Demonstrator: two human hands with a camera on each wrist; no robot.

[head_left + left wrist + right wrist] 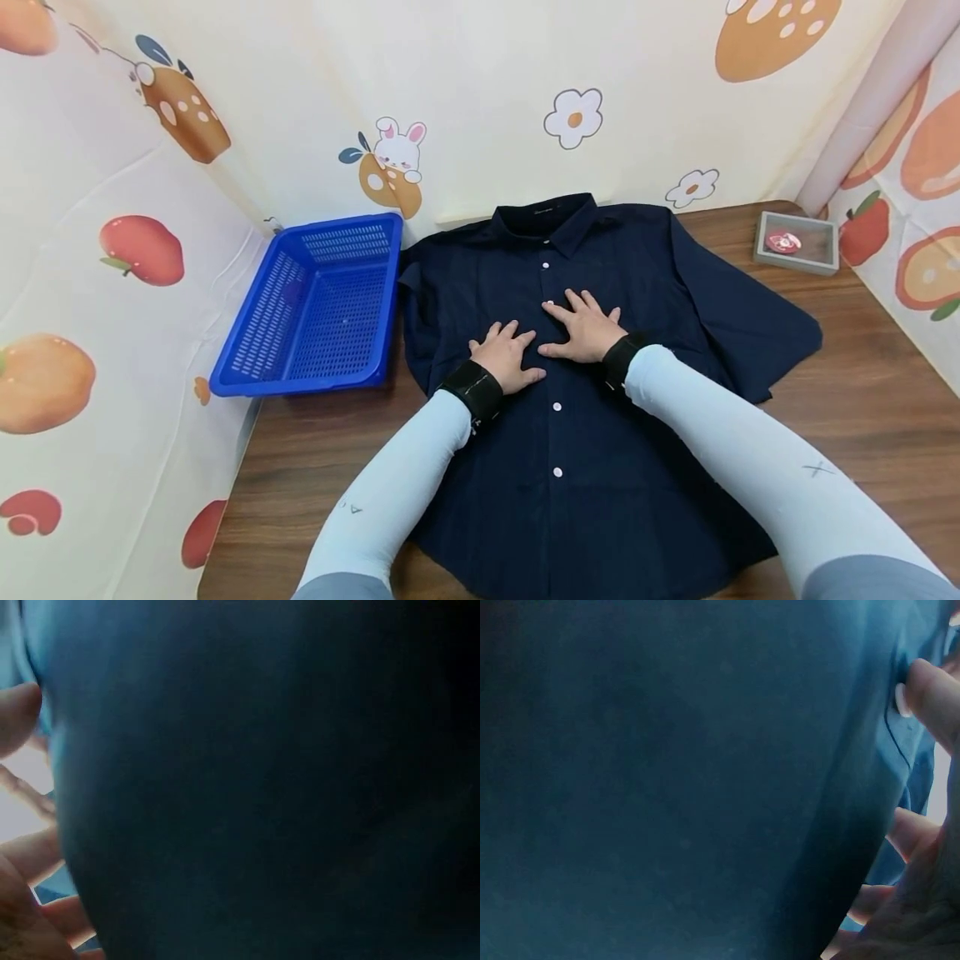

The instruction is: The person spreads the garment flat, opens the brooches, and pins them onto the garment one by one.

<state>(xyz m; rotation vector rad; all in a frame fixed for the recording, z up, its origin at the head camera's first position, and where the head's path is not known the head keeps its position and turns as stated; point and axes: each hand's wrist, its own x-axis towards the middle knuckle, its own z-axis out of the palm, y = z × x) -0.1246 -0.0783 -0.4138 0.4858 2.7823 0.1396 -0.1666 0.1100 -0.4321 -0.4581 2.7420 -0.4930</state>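
Observation:
A dark navy button-up shirt [622, 475] lies spread front side up, its collar toward the wall and white buttons down the middle. My left hand [504, 358] rests on the chest, left of the button line, with fingers spread. Just across, my right hand [588, 327] touches the cloth near a button, its fingers also spread and straight. In the left wrist view, dark cloth fills most of the picture and parts of the left hand [30, 900] show at the left edge. The right wrist view has fingers [934, 694] pressed to the fabric at the right edge.
A blue plastic basket [300, 385] stands left of the shirt, close to its left sleeve. On the wooden table [862, 367], a small grey tray [797, 263] holding a red-and-white item [783, 242] sits at the back right. Printed curtains [480, 67] enclose the back and sides.

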